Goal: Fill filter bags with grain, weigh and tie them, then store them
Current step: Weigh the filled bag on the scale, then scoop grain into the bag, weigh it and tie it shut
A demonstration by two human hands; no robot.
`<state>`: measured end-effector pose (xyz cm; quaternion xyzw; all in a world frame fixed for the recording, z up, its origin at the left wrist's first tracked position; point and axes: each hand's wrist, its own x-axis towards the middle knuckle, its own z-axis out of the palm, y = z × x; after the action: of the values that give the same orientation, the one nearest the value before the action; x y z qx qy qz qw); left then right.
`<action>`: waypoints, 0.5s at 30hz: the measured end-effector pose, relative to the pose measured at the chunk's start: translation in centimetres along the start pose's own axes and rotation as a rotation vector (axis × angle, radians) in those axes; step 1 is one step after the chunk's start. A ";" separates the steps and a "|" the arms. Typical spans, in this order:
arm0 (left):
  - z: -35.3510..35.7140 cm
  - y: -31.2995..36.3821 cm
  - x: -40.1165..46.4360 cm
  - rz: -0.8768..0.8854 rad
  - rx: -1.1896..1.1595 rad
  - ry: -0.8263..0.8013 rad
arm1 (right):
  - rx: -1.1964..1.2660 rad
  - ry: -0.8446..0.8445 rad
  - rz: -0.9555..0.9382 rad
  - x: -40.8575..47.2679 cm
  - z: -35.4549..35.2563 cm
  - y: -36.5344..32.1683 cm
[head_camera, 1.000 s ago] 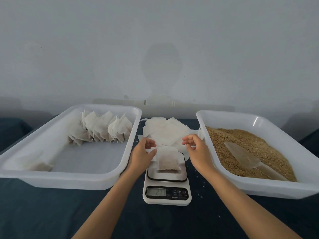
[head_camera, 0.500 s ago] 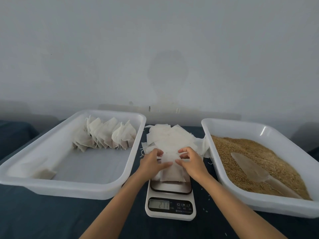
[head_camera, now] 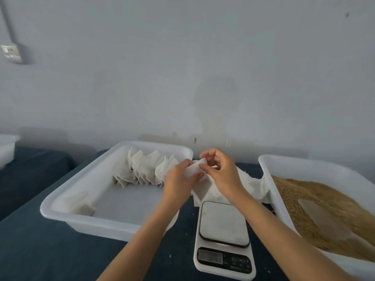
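Observation:
Both hands hold a white filled filter bag (head_camera: 192, 171) lifted above the table, behind the scale. My left hand (head_camera: 179, 182) grips the bag's body. My right hand (head_camera: 222, 173) pinches the bag's top edge with thumb and fingers. The white digital scale (head_camera: 223, 238) stands in front with a bare platform. A pile of empty filter bags (head_camera: 251, 185) lies behind the scale, partly hidden by my hands. Several tied bags (head_camera: 144, 169) stand in a row at the back of the left white tray (head_camera: 85, 218).
The right white tray (head_camera: 284, 165) holds brown grain (head_camera: 316, 199) with a clear scoop (head_camera: 322, 218) lying on it. One flat bag (head_camera: 81, 203) lies in the left tray's near corner. Dark blue cloth (head_camera: 40, 250) covers the table. Another white container (head_camera: 6, 147) sits far left.
The bag was lifted off the scale platform by both hands and raised up and back. The camera tilted up, so the wall fills more of the view.

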<state>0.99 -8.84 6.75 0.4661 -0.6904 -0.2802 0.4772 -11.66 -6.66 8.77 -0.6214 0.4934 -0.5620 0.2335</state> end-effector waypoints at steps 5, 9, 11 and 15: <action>-6.9 -3.1 1.4 -0.071 0.174 -0.036 | -0.037 -0.154 0.079 0.3 5.8 0.1; -11.2 -7.6 1.0 -0.197 0.326 -0.042 | -0.150 -0.386 0.094 -0.8 9.4 1.1; -12.8 -9.5 1.0 -0.270 0.471 -0.086 | -0.169 -0.446 0.054 -1.3 10.5 1.3; -15.7 -11.8 1.2 -0.402 0.764 -0.253 | -0.261 -0.513 0.011 -1.4 11.6 1.3</action>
<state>19.76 -13.84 3.55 0.6957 -0.6930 -0.1469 0.1187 -1.20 -9.02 4.00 -0.7652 0.4900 -0.3170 0.2718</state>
